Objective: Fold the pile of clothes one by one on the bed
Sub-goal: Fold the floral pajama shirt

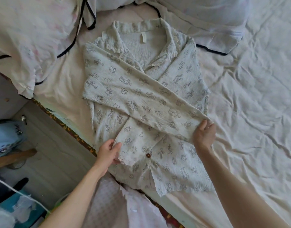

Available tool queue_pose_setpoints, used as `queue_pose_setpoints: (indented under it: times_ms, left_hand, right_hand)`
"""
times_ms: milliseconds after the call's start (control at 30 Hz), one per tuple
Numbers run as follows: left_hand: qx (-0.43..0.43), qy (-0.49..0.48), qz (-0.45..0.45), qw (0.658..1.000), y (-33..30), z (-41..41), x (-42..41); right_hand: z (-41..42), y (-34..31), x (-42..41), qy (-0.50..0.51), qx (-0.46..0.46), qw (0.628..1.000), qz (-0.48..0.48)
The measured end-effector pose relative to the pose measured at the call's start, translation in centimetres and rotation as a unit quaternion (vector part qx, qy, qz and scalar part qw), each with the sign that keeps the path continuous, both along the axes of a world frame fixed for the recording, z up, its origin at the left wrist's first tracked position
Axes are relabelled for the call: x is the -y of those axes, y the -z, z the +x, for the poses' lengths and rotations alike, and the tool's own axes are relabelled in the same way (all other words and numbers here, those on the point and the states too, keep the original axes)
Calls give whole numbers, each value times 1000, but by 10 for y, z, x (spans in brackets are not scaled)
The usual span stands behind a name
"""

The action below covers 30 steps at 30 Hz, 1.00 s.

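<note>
A pale green pajama shirt [141,99] with a printed pattern lies flat on the bed [248,104], collar away from me. Its two long sleeves are folded across the front and cross each other. My left hand [108,152] pinches the lace cuff of one sleeve near the shirt's lower left. My right hand [204,134] grips the end of the other sleeve at the shirt's right edge. A brown button [148,155] shows on the front placket.
White clothes with dark piping [34,38] lie heaped at the far left and behind the shirt. A pink patterned garment [118,206] hangs over the near bed edge. The floor, a blue object [6,137] and a wooden handle are at the left.
</note>
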<state>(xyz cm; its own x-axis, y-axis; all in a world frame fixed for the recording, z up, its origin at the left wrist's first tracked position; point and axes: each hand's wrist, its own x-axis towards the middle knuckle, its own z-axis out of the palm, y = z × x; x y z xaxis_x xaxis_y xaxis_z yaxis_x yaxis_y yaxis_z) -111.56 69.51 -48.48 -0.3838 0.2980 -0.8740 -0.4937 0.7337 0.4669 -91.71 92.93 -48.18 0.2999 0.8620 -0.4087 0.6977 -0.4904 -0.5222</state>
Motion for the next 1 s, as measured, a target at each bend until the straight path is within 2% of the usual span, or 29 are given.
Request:
queue_pose_setpoints:
  times_ms: [133,267,400,467,533,633,733,867,1000]
  left_hand:
    - [-97,85,-17,991,3,-6,4]
    - [-136,160,-82,974,6,-18,12]
    - [-253,108,-96,957,-5,-48,5]
    - [-307,75,-73,946,-13,-69,-4]
    - [-326,49,-53,943,-18,-90,-14]
    - [-311,4,-14,950,-21,-117,-30]
    - [-260,-46,39,964,-19,-138,-44]
    - [-180,-55,84,979,-11,-147,-53]
    - [-140,-49,69,987,-4,-150,-50]
  right_hand:
    - [5,2,-4,-18,42,997,-57]
    - [4,-5,-5,-79,98,985,-121]
    - [-32,-23,-8,-183,151,969,-62]
    - [-65,-33,-10,-216,127,967,-47]
    - [-102,-38,-12,-266,84,960,-29]
    - [-162,-42,-14,-371,33,928,0]
    - [-224,-42,-19,-457,15,889,10]
    - [-304,-36,-26,-554,26,832,25]
    - [-366,-25,-28,-637,70,767,27]
